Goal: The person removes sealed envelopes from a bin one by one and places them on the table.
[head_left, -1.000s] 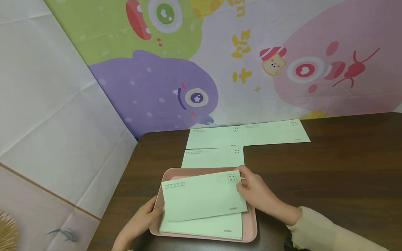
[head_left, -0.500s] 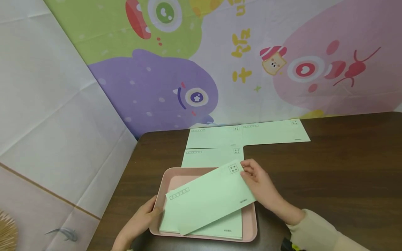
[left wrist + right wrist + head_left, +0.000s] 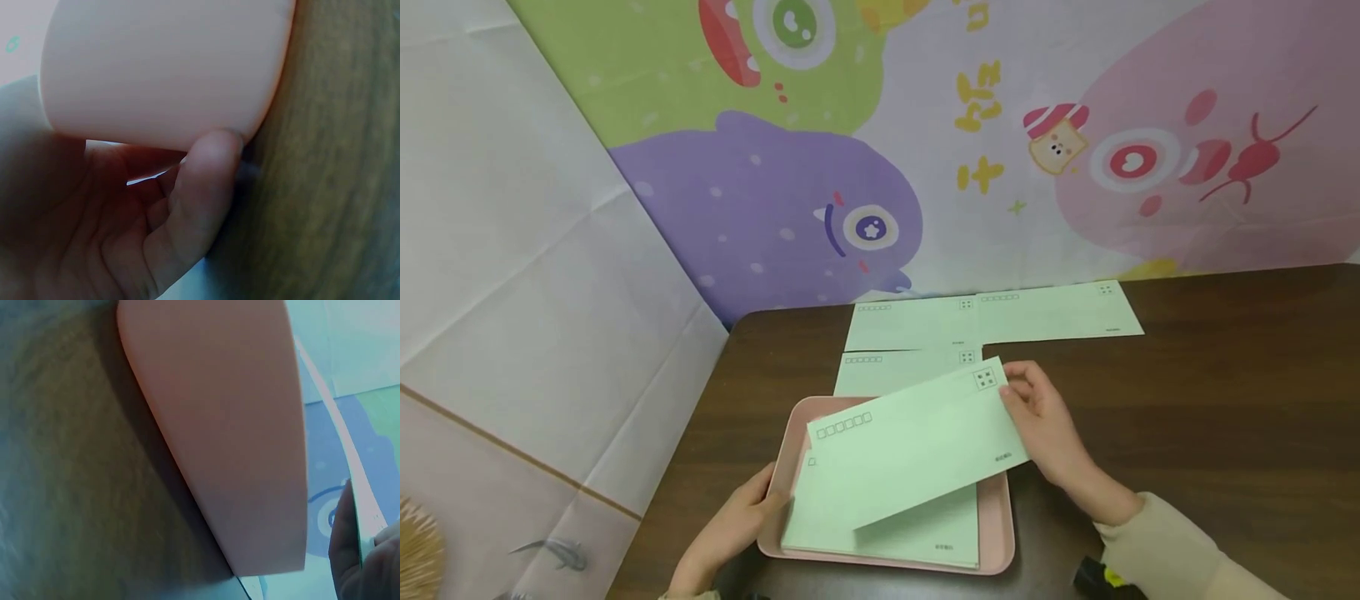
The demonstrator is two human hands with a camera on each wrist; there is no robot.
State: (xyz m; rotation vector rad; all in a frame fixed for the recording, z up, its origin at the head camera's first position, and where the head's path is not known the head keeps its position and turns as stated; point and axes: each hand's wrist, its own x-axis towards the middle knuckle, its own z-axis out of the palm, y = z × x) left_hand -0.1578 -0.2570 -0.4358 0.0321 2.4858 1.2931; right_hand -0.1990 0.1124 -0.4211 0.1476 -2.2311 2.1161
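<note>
My right hand [image 3: 1048,425] pinches the right edge of a pale green envelope [image 3: 925,442], thumb in front and fingers behind. That envelope is tilted, its right end raised over the pink tray [image 3: 997,525]. Under it, a stack of envelopes [image 3: 917,542] lies in the tray. My left hand [image 3: 733,517] grips the tray's left side; in the left wrist view the thumb of the left hand [image 3: 200,194] presses low on the wall of the tray [image 3: 169,69]. The right wrist view shows the fingers of the right hand [image 3: 344,544] at the thin edge of the envelope [image 3: 350,450], beside the tray wall [image 3: 219,437].
Behind the tray, two envelopes lie side by side along the back edge, a left one [image 3: 910,325] and a right one [image 3: 1060,312]. A third envelope [image 3: 895,372] lies below the left one, partly covered. The dark wooden table [image 3: 1240,417] meets a cartoon-printed backdrop [image 3: 985,242].
The right hand has lifted the top envelope off the stack, tilting it and moving it up and right. The left hand has stayed on the tray.
</note>
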